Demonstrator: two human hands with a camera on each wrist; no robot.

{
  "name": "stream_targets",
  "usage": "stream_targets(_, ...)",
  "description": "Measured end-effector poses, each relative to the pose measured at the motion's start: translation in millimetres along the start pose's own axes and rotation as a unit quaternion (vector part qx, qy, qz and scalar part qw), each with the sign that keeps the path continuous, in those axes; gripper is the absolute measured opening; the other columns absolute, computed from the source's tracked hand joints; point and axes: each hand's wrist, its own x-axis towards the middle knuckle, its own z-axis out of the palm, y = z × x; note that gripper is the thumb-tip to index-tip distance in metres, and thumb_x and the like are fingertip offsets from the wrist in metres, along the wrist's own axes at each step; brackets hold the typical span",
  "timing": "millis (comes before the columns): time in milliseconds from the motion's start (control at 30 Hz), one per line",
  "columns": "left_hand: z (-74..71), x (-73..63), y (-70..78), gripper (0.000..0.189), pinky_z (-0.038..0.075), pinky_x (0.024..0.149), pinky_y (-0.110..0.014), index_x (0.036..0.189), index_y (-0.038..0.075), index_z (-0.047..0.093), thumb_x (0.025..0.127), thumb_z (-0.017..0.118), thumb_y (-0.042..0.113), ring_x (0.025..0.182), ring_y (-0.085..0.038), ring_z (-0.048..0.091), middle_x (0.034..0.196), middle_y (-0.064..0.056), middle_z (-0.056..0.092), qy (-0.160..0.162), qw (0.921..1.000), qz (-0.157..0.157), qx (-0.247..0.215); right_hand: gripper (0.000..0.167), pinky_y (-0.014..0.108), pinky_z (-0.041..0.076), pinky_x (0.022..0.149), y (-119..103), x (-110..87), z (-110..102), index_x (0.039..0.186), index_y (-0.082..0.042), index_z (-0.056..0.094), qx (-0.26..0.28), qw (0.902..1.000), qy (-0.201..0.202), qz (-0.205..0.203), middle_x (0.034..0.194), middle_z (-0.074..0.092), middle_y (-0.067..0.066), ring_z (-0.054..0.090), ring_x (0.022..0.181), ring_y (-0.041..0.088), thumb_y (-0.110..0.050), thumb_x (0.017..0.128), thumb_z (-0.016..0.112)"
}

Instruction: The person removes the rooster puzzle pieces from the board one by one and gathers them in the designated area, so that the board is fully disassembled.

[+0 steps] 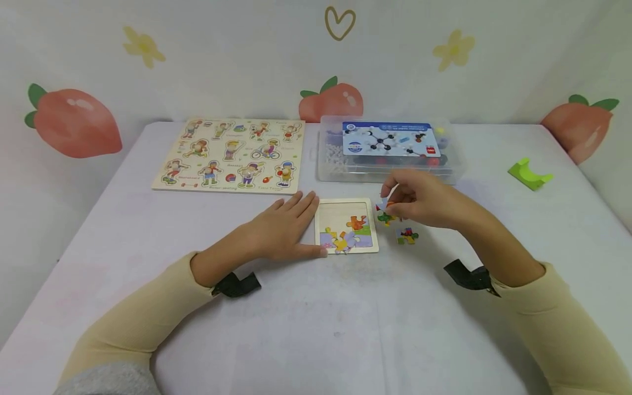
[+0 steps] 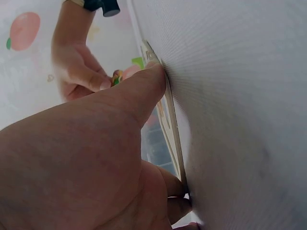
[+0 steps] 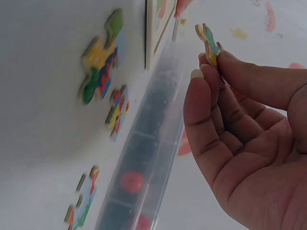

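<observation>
My right hand (image 1: 419,198) pinches a small puzzle piece (image 3: 209,44) between thumb and fingertips, above the table to the right of a square wooden puzzle tray (image 1: 374,233). The left hand (image 1: 278,230) lies with straight fingers along the tray's left side, its thumb on the near left corner. Several pieces lie in the lower part of the tray, among them an orange piece (image 1: 356,223) and a yellow and purple piece (image 1: 342,242). Loose on the table beneath the right hand are a yellow, blue and green piece (image 3: 98,60) and other colourful pieces (image 3: 117,110).
A wooden peg board (image 1: 227,156) with sports figures lies at the back left. Behind the tray stands a clear plastic box (image 1: 331,171) with a molecule label. A bright green curved block (image 1: 529,174) lies at the far right.
</observation>
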Motion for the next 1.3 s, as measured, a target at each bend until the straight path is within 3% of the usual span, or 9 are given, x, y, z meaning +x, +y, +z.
stream_targets(500, 0.0, -0.8, -0.9, 0.107, 0.012, 0.119, -0.052, 0.161, 0.005, 0.005, 0.092, 0.047, 0.074, 0.152, -0.031, 0.001, 0.167, -0.010, 0.001, 0.002, 1.0000, -0.004, 0.000, 0.019, 0.031, 0.055, 0.067, 35.4, -34.2, -17.7, 0.107, 0.000, 0.062, 0.010, 0.9979, 0.018, 0.061, 0.092, 0.061, 0.010, 0.064, 0.072, 0.022, 0.001, 0.090, 0.072)
stream_targets(667, 1.3, -0.8, -1.3, 0.107, 0.012, 0.119, -0.052, 0.161, 0.005, 0.005, 0.092, 0.047, 0.074, 0.152, -0.031, 0.001, 0.167, -0.010, 0.001, 0.003, 1.0000, 0.000, -0.002, 0.019, 0.031, 0.054, 0.064, 46.5, -40.0, -21.8, 0.106, 0.000, 0.064, -0.011, 0.9966, 0.020, 0.079, 0.087, 0.060, 0.008, 0.062, 0.068, 0.020, -0.001, 0.090, 0.073)
stream_targets(933, 0.5, 0.9, -0.8, 0.107, 0.012, 0.119, -0.052, 0.161, 0.005, 0.005, 0.092, 0.047, 0.075, 0.152, -0.032, 0.000, 0.167, -0.010, 0.000, 0.004, 1.0000, 0.004, 0.004, 0.020, 0.029, 0.048, 0.058, 54.4, -41.0, -26.8, 0.104, -0.002, 0.065, -0.067, 0.9918, -0.016, 0.108, 0.079, 0.060, 0.002, 0.059, 0.065, 0.019, -0.005, 0.088, 0.076)
stream_targets(1300, 1.1, 1.4, -0.6, 0.108, 0.011, 0.120, -0.052, 0.161, 0.005, 0.003, 0.091, 0.047, 0.075, 0.152, -0.031, 0.000, 0.168, -0.010, 0.000, -0.002, 1.0000, -0.001, 0.001, 0.021, 0.032, 0.044, 0.058, 63.4, -42.9, -30.2, 0.106, -0.005, 0.065, -0.092, 0.9864, -0.056, 0.124, 0.075, 0.058, 0.000, 0.054, 0.066, 0.018, -0.011, 0.089, 0.075)
